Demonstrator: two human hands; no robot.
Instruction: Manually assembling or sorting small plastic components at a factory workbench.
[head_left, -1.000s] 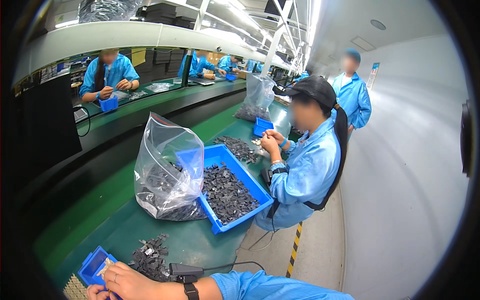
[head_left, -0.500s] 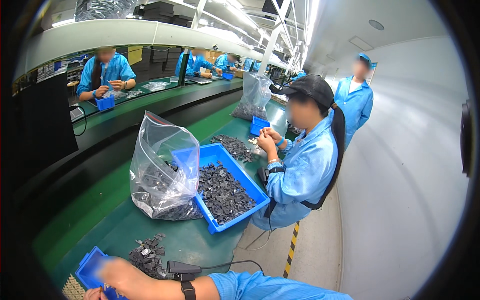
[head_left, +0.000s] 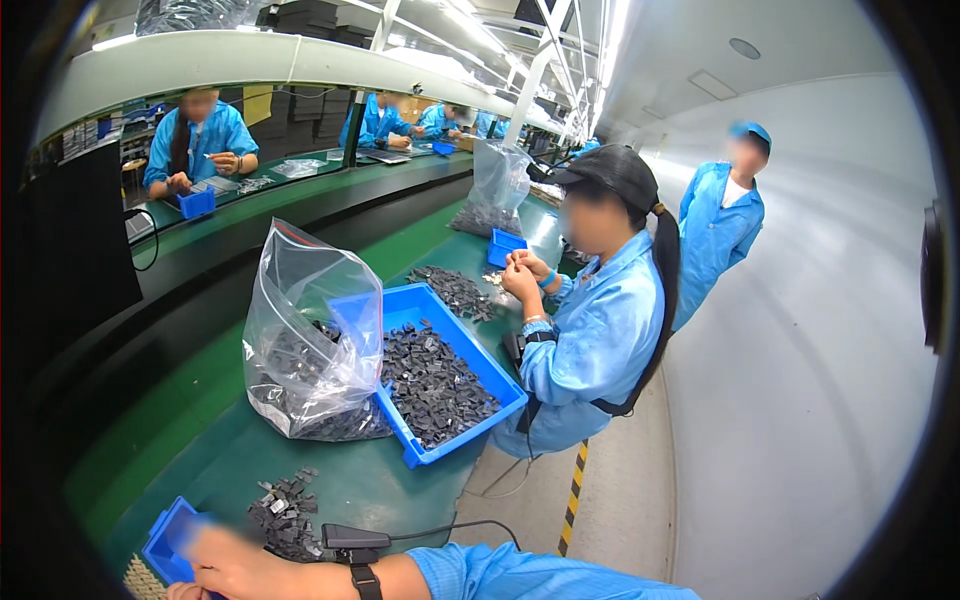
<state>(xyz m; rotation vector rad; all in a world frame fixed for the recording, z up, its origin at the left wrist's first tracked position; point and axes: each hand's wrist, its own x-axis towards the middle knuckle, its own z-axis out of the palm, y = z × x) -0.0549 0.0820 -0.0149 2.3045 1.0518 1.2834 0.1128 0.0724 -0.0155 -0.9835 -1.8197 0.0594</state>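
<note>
My right hand (head_left: pixel 228 566) reaches in at the lower left over a small blue bin (head_left: pixel 160 545), wrist bent and fingers curled downward. Only a bit of my left hand (head_left: pixel 186 592) shows at the bottom edge, its fingers bent close to the right fingertips. Both hands look closed; whatever lies in them is too small or hidden to name. Beside my right hand lies a loose pile of small dark grey plastic pieces (head_left: pixel 285 515). Rows of small beige pieces (head_left: pixel 142 578) lie left of the bin. A black device with a cable (head_left: pixel 355 537) is strapped to my right wrist.
A clear plastic bag of dark pieces (head_left: pixel 310 360) stands on the green bench (head_left: pixel 400 500), against a large blue tray (head_left: pixel 466 449). Beyond it, a co-worker (head_left: pixel 600 310) handles small parts. Another person (head_left: pixel 722 215) stands by the wall; others sit across the conveyor (head_left: pixel 230 250).
The view has shifted slightly, moving the bench things a little left. My hands stay together near the small bin, lower in the picture. The standing person has shifted right.
</note>
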